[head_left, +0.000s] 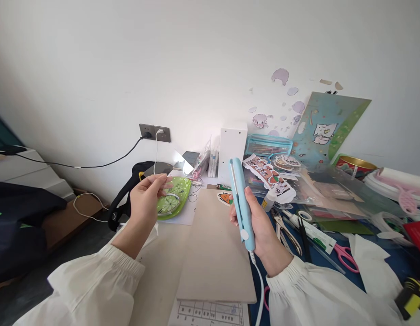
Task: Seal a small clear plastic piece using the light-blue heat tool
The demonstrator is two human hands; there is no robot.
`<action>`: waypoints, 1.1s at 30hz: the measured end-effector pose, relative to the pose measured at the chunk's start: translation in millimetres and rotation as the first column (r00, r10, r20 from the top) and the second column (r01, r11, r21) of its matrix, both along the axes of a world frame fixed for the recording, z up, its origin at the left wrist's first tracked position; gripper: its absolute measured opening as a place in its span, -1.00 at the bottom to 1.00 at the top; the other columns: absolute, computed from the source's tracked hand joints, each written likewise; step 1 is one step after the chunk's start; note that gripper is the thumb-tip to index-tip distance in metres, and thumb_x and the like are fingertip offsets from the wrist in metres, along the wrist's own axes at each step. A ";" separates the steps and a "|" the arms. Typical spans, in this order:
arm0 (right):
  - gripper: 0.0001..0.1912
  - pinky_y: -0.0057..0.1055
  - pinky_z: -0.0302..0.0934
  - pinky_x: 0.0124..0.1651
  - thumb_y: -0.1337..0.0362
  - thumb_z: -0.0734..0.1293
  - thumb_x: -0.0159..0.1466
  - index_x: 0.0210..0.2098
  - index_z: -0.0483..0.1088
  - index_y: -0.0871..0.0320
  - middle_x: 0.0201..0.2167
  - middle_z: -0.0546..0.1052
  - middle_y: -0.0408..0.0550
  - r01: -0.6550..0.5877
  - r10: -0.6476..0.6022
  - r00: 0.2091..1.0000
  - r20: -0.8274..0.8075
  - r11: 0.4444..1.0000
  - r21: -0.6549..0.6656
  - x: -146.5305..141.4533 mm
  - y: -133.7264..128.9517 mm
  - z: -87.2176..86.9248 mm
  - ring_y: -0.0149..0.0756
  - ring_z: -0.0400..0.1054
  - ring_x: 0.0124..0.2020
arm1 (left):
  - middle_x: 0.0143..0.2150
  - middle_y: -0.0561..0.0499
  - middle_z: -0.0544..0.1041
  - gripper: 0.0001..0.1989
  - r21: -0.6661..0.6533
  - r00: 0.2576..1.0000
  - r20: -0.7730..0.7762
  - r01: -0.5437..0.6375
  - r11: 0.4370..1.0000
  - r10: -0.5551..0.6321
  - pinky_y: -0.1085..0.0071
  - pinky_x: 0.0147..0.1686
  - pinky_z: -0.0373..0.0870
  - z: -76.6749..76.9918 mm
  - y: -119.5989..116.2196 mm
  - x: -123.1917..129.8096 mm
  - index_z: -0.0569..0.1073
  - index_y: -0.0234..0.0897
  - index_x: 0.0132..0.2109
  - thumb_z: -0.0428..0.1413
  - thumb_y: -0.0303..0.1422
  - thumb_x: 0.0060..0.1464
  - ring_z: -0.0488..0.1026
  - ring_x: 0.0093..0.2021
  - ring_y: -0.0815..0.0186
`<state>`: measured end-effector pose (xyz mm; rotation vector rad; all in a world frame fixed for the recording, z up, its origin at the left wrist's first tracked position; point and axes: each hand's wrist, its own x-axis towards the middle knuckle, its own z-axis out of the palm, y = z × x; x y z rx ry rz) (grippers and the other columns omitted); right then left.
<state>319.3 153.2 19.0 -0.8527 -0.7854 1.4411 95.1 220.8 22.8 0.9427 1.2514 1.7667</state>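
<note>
My right hand (255, 222) is wrapped round a small light blue hair straightener (242, 203), held upright with its plates slightly apart at the top. A white cord (259, 276) runs down from its lower end. My left hand (147, 197) is raised, thumb and fingertips pressed together. Whatever is pinched there, if anything, is too small or see-through to make out. Just behind that hand lies a lime-green item with a citrus pattern (182, 192). Beneath the straightener is a grey-beige board (210, 253), with an orange cartoon sticker (224, 198) at its far edge.
A printed sheet (210, 314) sticks out under the board. To the right lie pliers (286, 233), pink-handled scissors (347, 258), a small bottle (269, 199) and a sticker strip (267, 176). A white box (232, 147) stands by the wall socket (155, 132). Cables hang at left.
</note>
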 end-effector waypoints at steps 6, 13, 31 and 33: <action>-0.47 -0.48 0.08 -0.55 -0.20 0.33 0.10 -0.32 0.47 0.18 -0.69 0.40 -0.16 0.005 -0.005 1.000 -0.002 0.999 0.044 0.2 1.1 -1.2 -0.40 0.24 -0.62 | -0.40 -0.02 0.58 -0.83 0.007 1.000 -0.003 0.014 1.000 -0.014 0.51 -0.53 0.26 -2.1 1.0 0.0 0.54 -0.27 -0.41 0.28 -0.31 -0.21 0.49 -0.41 0.34; -0.51 -0.48 0.08 -0.52 -0.15 0.32 0.14 -0.26 0.49 0.17 -0.66 0.41 -0.18 -0.024 0.025 0.999 -0.023 0.999 0.049 1.0 -2.7 2.1 -0.41 0.24 -0.60 | -0.39 -0.02 0.59 -0.81 0.019 0.999 -0.012 0.031 0.999 -0.031 0.51 -0.51 0.27 -3.6 1.1 -1.1 0.54 -0.30 -0.39 0.29 -0.29 -0.20 0.49 -0.42 0.34; -0.54 -0.62 -0.09 -0.81 -0.10 0.27 0.16 -0.30 0.43 0.22 -0.56 0.51 -0.09 -0.421 0.425 0.905 0.021 0.901 -0.103 0.9 -8.9 -0.1 -0.57 0.11 -0.83 | -0.44 -0.01 0.58 -0.83 0.052 0.996 -0.022 0.089 0.995 -0.088 0.48 -0.53 0.25 2.0 -8.3 7.6 0.51 -0.28 -0.42 0.28 -0.29 -0.17 0.49 -0.43 0.32; -0.54 -0.63 -0.08 -0.80 -0.07 0.28 0.16 -0.26 0.44 0.24 -0.54 0.52 -0.07 -0.412 0.414 0.910 0.008 0.908 -0.078 0.3 -9.8 0.7 -0.58 0.12 -0.81 | -0.44 -0.01 0.58 -0.84 0.054 0.995 -0.020 0.097 0.994 -0.096 0.49 -0.52 0.25 2.2 -8.7 7.5 0.51 -0.29 -0.42 0.28 -0.30 -0.16 0.50 -0.43 0.33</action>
